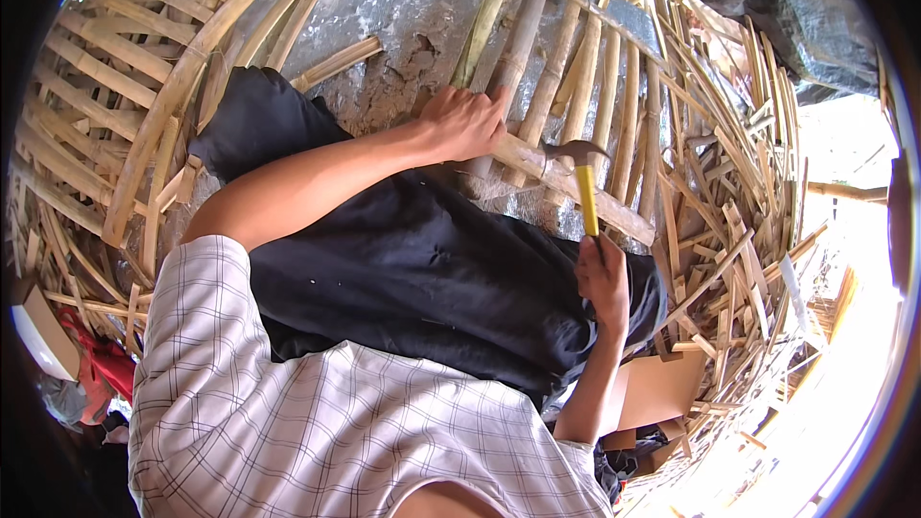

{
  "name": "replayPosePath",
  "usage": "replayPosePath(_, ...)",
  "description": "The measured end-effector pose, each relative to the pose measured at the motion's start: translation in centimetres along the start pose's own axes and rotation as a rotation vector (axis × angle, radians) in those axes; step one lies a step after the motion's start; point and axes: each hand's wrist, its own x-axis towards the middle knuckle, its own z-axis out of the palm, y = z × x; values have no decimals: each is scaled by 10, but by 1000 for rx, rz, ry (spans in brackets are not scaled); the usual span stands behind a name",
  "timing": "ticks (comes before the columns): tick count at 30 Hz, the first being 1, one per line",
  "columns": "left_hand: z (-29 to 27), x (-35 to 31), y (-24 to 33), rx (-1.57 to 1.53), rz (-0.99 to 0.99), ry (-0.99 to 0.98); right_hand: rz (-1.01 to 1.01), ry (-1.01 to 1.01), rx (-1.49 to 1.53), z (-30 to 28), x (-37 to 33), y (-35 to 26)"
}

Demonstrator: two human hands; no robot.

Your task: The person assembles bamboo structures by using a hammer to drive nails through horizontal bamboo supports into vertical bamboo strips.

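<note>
My right hand (604,283) is closed round the black grip of a hammer (588,200) with a yellow handle. Its dark, curved head is just over the near rail of a bamboo frame (614,213); I cannot tell whether they touch. Several bamboo slats run from this rail to a thinner far rail, like a ladder. At the left end of the near rail, my left hand (467,123) is closed on the frame, where the leftmost, greenish slat (483,27) comes down. The fingertips are partly hidden, and so is anything small between them.
Dark cloth (403,249) covers my legs close below the frame. Another bamboo slatted panel (125,105) stands at left. A loose bamboo piece (338,61) lies on the grey, worn floor (379,0). Split bamboo is heaped at right, beside a cardboard box (662,388).
</note>
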Motion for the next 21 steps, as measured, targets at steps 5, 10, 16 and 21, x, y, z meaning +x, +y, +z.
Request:
replayPosePath(5,13,-1,-4,25,55,61,-12,102,-83,20,1,6)
replayPosePath(10,13,-3,-6,79,60,51,-209,39,-363,-7,2,1)
replayPosePath(16,14,0,-5,72,73,72,-152,85,-170,20,5,9)
replayPosePath(21,12,-5,-7,77,53,50,-111,33,-71,2,1,-10)
